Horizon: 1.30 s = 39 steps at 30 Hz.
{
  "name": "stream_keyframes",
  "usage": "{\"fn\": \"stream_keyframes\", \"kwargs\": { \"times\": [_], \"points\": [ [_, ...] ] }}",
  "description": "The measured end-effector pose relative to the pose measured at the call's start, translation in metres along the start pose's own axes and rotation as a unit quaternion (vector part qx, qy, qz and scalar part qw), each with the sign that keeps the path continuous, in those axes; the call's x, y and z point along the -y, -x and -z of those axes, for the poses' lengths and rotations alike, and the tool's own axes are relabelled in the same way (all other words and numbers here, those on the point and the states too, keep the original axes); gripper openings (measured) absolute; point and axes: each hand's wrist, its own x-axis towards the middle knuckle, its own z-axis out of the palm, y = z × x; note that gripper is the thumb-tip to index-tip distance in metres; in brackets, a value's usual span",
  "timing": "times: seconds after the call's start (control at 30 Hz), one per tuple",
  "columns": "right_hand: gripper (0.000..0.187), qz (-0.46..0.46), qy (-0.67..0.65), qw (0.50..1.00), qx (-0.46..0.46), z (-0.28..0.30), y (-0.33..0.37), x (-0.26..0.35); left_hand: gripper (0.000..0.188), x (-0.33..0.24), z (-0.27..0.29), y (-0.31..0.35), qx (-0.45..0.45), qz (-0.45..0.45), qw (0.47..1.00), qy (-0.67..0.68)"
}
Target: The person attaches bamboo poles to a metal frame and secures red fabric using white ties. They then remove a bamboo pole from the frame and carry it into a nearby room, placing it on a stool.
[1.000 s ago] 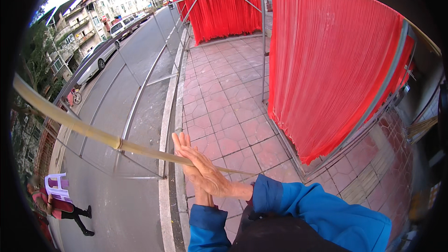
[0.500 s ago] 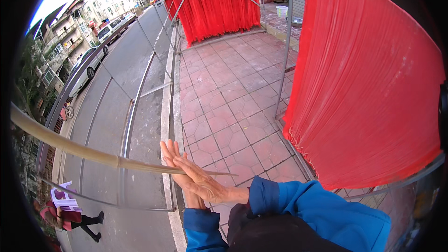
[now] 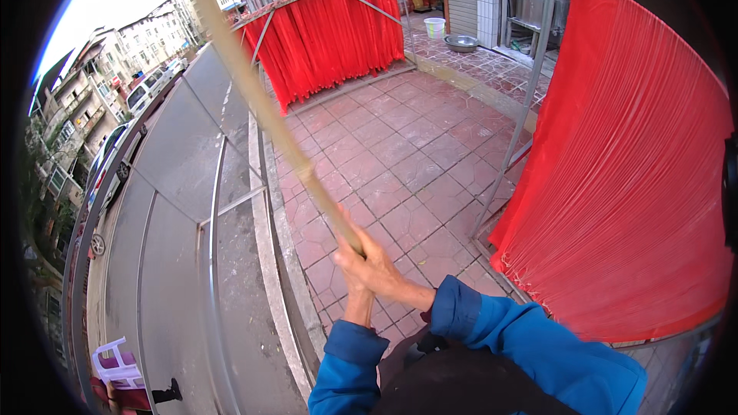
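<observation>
A long pale bamboo pole (image 3: pixel 269 115) slants from the top left down to my hands in front of my body. My right hand (image 3: pixel 381 270) grips its thin end. Closed against the same end is my left hand (image 3: pixel 347 258), partly covered by the right. The palms press together around the pole, and its tip is hidden between them. To my right hangs a wide sheet of fine red strands (image 3: pixel 615 177), apart from my hands.
A second rack of red strands (image 3: pixel 330 38) stands ahead. Metal frame bars (image 3: pixel 214 238) stand at the left beside the road, where a person carries a purple stool (image 3: pixel 119 367). A white bucket (image 3: pixel 435 28) and a metal basin (image 3: pixel 461 44) sit by the shopfronts.
The pole has swung from nearly level at the left to a steep upward slant. My hands moved slightly right and up, fingers now closed around it. The view has shifted rightward.
</observation>
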Motion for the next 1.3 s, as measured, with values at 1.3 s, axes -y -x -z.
{"fn": "stream_keyframes", "kwargs": {
  "times": [1.3],
  "points": [
    [0.046, -0.145, -0.143, 0.94, -0.273, 0.499, -0.664, -0.235, 0.023, 0.412, -0.283, -0.73, 0.263, -0.091, 0.918, -0.282]
  ]
}}
